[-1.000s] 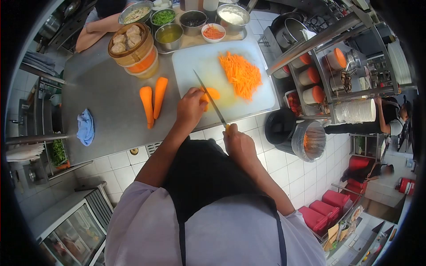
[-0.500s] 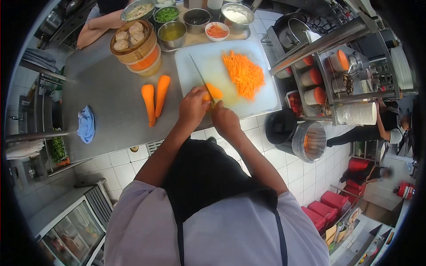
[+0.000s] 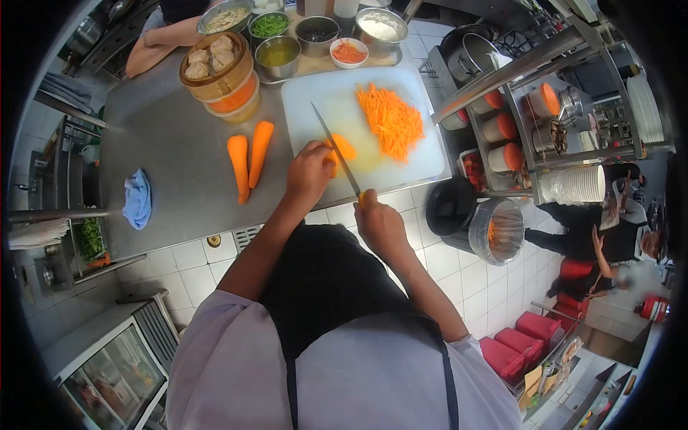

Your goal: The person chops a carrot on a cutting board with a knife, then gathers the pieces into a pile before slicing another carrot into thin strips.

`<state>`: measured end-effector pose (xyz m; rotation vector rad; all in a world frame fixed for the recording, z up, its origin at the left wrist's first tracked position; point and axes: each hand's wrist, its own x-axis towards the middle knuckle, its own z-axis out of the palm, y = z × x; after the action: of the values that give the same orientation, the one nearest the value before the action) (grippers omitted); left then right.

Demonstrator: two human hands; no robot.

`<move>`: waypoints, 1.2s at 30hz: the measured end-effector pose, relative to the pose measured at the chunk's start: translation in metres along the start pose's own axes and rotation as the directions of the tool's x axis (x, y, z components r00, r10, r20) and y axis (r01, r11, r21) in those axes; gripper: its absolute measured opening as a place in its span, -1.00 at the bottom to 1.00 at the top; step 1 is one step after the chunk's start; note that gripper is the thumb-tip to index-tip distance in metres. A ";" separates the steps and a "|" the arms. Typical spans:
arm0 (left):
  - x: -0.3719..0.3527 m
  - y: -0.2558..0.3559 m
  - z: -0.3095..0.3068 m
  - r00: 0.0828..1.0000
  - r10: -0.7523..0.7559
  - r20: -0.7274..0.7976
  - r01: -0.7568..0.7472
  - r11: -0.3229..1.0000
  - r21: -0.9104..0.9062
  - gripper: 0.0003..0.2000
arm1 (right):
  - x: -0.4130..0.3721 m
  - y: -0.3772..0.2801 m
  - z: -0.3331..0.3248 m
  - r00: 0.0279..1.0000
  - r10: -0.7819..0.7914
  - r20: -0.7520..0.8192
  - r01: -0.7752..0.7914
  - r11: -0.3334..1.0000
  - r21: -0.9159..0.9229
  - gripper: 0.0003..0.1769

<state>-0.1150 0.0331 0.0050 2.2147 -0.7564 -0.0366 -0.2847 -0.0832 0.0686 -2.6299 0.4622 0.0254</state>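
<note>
A white cutting board (image 3: pixel 401 174) lies at the front edge of the steel table. My left hand (image 3: pixel 308 175) is closed on a piece of carrot, its fingertips beside the blade. In my right fist (image 3: pixel 380 223) is the yellow handle of a knife (image 3: pixel 348 173), held just past the board's near edge. The long blade slants away to the upper left across the board. Orange carrot slices (image 3: pixel 347 147) lie against its right side. Further right on the board is a heap of shredded carrot (image 3: pixel 390 123). Whole peeled carrots (image 3: pixel 259 154) rest left of the board.
A bamboo steamer (image 3: pixel 216 68) with dumplings stands behind the carrots. Metal bowls (image 3: pixel 278 57) and a small white bowl (image 3: pixel 349 53) line the back. A blue cloth (image 3: pixel 137 199) lies left. Another person's arms (image 3: pixel 161 46) rest at the far-left corner. A lined bin (image 3: pixel 497 233) stands at right.
My right hand has drawn the knife back toward me and to the right. My left hand has barely moved. At the far right, people in the background have shifted.
</note>
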 end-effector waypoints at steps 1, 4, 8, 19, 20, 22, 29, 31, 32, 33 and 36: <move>0.000 0.000 0.000 1.000 -0.004 0.002 0.004 1.000 -0.003 -0.69 | -0.005 0.000 -0.001 1.000 0.015 0.017 -0.015 1.000 -0.007 -0.70; 0.000 0.003 -0.002 1.000 -0.009 0.008 0.009 1.000 -0.019 -0.69 | -0.013 0.001 -0.003 0.998 0.039 0.048 -0.038 0.999 -0.027 -0.70; 0.002 0.002 -0.002 1.000 -0.020 0.022 0.021 0.999 -0.028 -0.69 | -0.012 -0.002 -0.004 0.997 0.048 0.062 -0.045 0.998 -0.054 -0.69; 0.002 0.002 -0.006 0.999 -0.014 0.035 0.015 0.999 -0.034 -0.67 | 0.083 0.012 0.059 0.999 -0.047 0.018 0.048 0.995 -0.092 -0.72; 0.001 -0.001 -0.005 0.999 -0.008 0.045 0.010 0.999 -0.030 -0.65 | 0.080 0.012 0.057 0.998 -0.053 0.013 0.054 0.996 -0.077 -0.72; 0.002 0.005 -0.006 0.999 -0.002 0.052 0.003 1.000 -0.022 -0.61 | 0.078 0.011 0.054 0.999 -0.041 0.002 0.042 0.997 -0.064 -0.73; 0.017 0.022 -0.022 0.968 0.023 0.250 -0.057 0.990 0.128 -0.54 | 0.076 0.010 0.057 0.996 -0.063 -0.063 0.060 0.997 -0.048 -0.77; 0.026 0.027 -0.026 0.943 -0.008 0.334 -0.057 0.981 0.184 -0.54 | 0.076 0.011 0.060 0.996 -0.058 -0.066 0.054 0.997 -0.054 -0.78; 0.030 0.026 -0.026 0.935 0.002 0.355 -0.076 0.978 0.195 -0.53 | 0.076 0.012 0.061 0.996 -0.055 -0.067 0.052 0.997 -0.056 -0.79; 0.033 0.026 -0.026 0.926 0.011 0.377 -0.096 0.974 0.205 -0.52 | 0.076 0.012 0.060 0.996 -0.059 -0.072 0.055 0.997 -0.058 -0.79; 0.037 0.022 -0.025 0.901 0.019 0.433 -0.140 0.958 0.250 -0.49 | 0.073 0.014 0.058 0.994 -0.069 -0.083 0.065 0.996 -0.057 -0.78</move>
<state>-0.0896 0.0188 0.0449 2.4708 -1.1526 -0.4117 -0.2171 -0.0917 0.0037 -2.7065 0.4069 -0.0974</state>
